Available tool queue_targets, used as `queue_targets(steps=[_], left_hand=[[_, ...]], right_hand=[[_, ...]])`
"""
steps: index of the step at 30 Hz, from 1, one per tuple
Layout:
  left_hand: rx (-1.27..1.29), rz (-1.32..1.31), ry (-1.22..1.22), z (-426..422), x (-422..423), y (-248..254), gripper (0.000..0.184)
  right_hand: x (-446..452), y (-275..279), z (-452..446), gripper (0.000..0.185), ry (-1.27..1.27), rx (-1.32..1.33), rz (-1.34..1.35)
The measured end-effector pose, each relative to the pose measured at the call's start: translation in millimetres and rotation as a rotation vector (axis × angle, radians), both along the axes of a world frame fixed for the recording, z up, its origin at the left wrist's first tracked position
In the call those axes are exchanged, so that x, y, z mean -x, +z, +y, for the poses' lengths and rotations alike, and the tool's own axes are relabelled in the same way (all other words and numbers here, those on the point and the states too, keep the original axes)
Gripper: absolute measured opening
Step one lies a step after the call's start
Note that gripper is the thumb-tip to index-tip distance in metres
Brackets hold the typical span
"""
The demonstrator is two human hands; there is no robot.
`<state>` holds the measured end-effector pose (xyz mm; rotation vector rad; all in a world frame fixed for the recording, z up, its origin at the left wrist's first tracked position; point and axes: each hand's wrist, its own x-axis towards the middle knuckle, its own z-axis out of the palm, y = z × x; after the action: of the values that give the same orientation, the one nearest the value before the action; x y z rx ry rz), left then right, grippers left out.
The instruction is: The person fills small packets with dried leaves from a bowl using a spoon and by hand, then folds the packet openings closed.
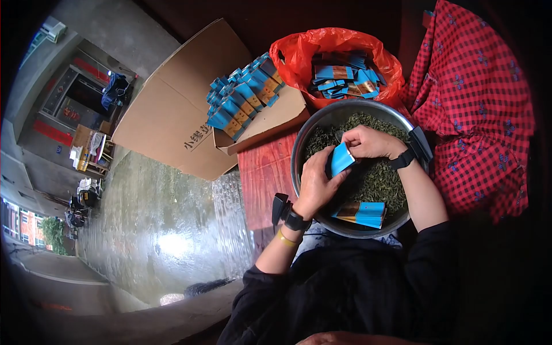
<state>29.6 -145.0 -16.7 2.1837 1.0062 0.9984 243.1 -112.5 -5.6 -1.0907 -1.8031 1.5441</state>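
My left hand (pixel 318 181) is closed around a small blue packet (pixel 340 160), held tilted over a metal basin (pixel 296 167). At the packet's upper end my right hand (pixel 368 142) is closed, fingers bent, touching or very near it. A small greyish thing shows by the right fingertips, too unclear to name. Dried green leaves (pixel 379 184), looking like tea, fill the basin under both hands. A stack of flat blue and brown packets (pixel 362 214) lies on the leaves at the basin's near side.
An open cardboard box (pixel 178 109) with rows of standing blue packets (pixel 244 95) sits on a red wooden table (pixel 267 175). Behind the basin, a red plastic bag (pixel 293 43) holds many flat packets. Red checked cloth (pixel 471 115) hangs at right. Wet-looking floor (pixel 167 224) stretches left.
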Motion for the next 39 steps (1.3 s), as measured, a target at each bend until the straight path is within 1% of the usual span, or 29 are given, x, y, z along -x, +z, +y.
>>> queue_targets(steps=[7, 10, 13, 15, 16, 19, 20, 21, 23, 24, 25, 28, 32, 34, 37, 39], left_hand=[[-0.003, 0.003, -0.007, -2.8, -0.3, 5.6, 0.059], [0.046, 0.014, -0.008, -3.4, -0.3, 7.7, 0.059], [0.055, -0.005, 0.020, -2.4, 0.8, 3.1, 0.058], [0.144, -0.111, 0.065, -1.4, 1.7, 1.1, 0.057], [0.162, -0.153, 0.085, -1.6, 2.2, 1.8, 0.057], [0.260, -0.209, 0.099, 2.3, 4.7, 1.9, 0.055], [0.260, -0.210, 0.100, 2.7, 5.5, 1.7, 0.055], [0.278, -0.213, 0.099, 2.4, 6.0, 3.3, 0.055], [0.296, -0.217, 0.095, 2.2, 6.0, 3.2, 0.055], [0.285, -0.221, 0.090, 2.4, 6.1, 1.7, 0.054], [0.273, -0.226, 0.085, 2.7, 5.9, 0.4, 0.054], [0.288, -0.236, 0.089, 4.9, 6.2, -1.7, 0.054], [0.295, -0.243, 0.086, 5.4, 6.7, -5.8, 0.055], [0.303, -0.260, 0.071, 5.6, 6.7, -8.1, 0.056], [0.298, -0.233, 0.064, 3.3, 6.5, -5.7, 0.056], [0.301, -0.239, 0.067, 3.0, 6.3, -4.2, 0.056]], right_hand=[[2.4, -1.4, 0.1, 0.010, -0.030, -0.061, -0.044], [4.2, -0.8, -0.5, 0.008, -0.040, -0.070, -0.067], [4.3, -0.1, -0.9, 0.014, -0.062, -0.101, -0.065], [2.9, 0.2, -0.5, 0.022, -0.139, -0.097, 0.114], [2.1, 0.6, 0.4, 0.022, -0.138, -0.098, 0.113], [0.7, 2.0, 3.6, 0.028, -0.362, -0.215, -0.172], [1.3, 3.3, -0.1, 0.027, -0.436, -0.375, -0.431], [0.5, 0.6, -2.7, 0.027, -0.435, -0.375, -0.432], [-3.4, -6.3, -6.4, 0.028, -0.297, -0.371, -0.807], [-1.2, -5.2, -5.8, 0.023, -0.269, -0.338, -0.810], [-1.1, -7.7, -6.0, 0.023, -0.271, -0.337, -0.812], [1.7, -14.0, -5.6, 0.017, -0.250, -0.409, -0.798], [2.4, -10.0, -5.7, 0.016, -0.237, -0.355, -0.723], [3.3, -10.9, -4.9, 0.015, -0.314, -0.341, -0.658], [3.0, -13.4, -4.0, 0.016, -0.365, -0.369, -0.651], [4.2, -3.1, -7.4, 0.016, -0.373, -0.344, -0.682]])
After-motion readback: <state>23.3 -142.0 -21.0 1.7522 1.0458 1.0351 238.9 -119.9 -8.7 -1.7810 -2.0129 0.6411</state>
